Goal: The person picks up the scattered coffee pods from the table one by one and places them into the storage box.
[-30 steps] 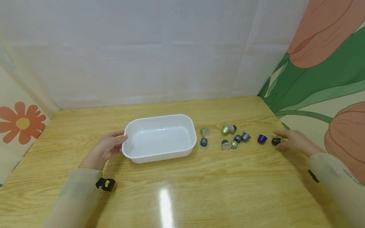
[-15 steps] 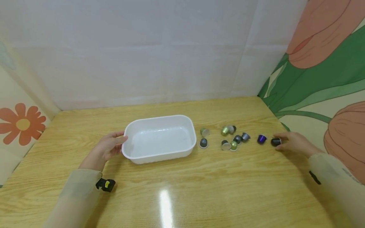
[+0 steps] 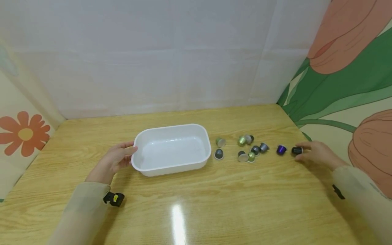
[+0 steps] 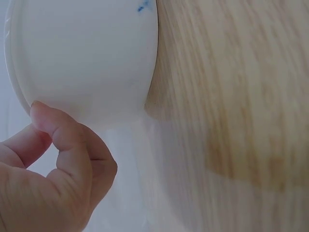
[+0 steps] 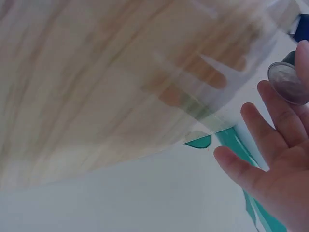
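1. Left hand (image 3: 111, 159): thumb over the near end of the tray, fingers bent outside; a pinch on the rim, presumably to keep the tray from sliding.
2. Tray (image 3: 171, 169), white: on the desk (image 3: 220, 204), immediately right of the left hand and well apart from the right. Placed, it seems, so one hand can steady it while the other works alone.
3. Right hand (image 3: 321, 156): thumb and finger nearly closed about a black capsule; a light pinch, apt for so small a piece.
4. Black capsule (image 3: 296, 151): on its side at the right hand's fingertips, lid towards the palm. Whether it is off the desk cannot be told.
5. Purple capsule (image 3: 281, 150): just beyond those fingertips, on the tray side.
6. Other capsules (image 3: 264, 147), eight, green, grey and dark: between the purple capsule and the tray, some touching.
7. Left wrist view only: fingertip against the outer wall below the rim; blue mark (image 4: 143, 7) on that wall. Thumb tip hidden here, shown by the head view.
8. Right wrist view only: silver lid (image 5: 285, 81) face-on; two fingers extended clear of it.
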`<state>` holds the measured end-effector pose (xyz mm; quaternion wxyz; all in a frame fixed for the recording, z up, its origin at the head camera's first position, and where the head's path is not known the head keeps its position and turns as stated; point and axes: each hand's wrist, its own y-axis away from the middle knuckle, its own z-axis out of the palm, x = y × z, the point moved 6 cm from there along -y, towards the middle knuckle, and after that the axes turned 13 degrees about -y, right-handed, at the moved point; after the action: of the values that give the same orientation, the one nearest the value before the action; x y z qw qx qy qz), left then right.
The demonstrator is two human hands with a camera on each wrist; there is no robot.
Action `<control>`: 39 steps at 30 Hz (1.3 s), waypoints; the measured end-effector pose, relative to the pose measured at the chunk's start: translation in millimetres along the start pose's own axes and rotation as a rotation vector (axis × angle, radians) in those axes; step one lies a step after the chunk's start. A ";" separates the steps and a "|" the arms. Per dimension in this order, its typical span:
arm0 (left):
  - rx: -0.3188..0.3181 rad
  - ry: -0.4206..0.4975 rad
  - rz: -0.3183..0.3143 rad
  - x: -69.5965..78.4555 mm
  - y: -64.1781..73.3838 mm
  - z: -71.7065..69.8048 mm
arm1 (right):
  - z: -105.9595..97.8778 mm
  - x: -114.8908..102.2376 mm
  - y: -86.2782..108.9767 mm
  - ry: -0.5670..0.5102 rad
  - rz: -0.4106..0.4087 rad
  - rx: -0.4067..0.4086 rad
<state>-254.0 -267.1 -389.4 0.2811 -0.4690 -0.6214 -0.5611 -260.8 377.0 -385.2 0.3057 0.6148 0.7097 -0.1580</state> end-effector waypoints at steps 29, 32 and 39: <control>0.029 0.006 -0.064 5.2 5.1 4.8 | 4.5 -61.1 -3.7 -0.079 -0.020 0.095; 0.031 0.009 -0.065 5.1 4.8 4.3 | 6.8 -65.8 -5.6 -0.085 -0.012 0.090; 0.032 0.003 -0.065 5.6 5.2 5.4 | 13.1 -80.3 -9.6 -0.087 -0.035 0.093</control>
<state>-250.6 -260.8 -383.4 0.2713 -0.4433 -0.6447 -0.5607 -262.4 305.0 -346.2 0.3046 0.6084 0.6983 -0.2224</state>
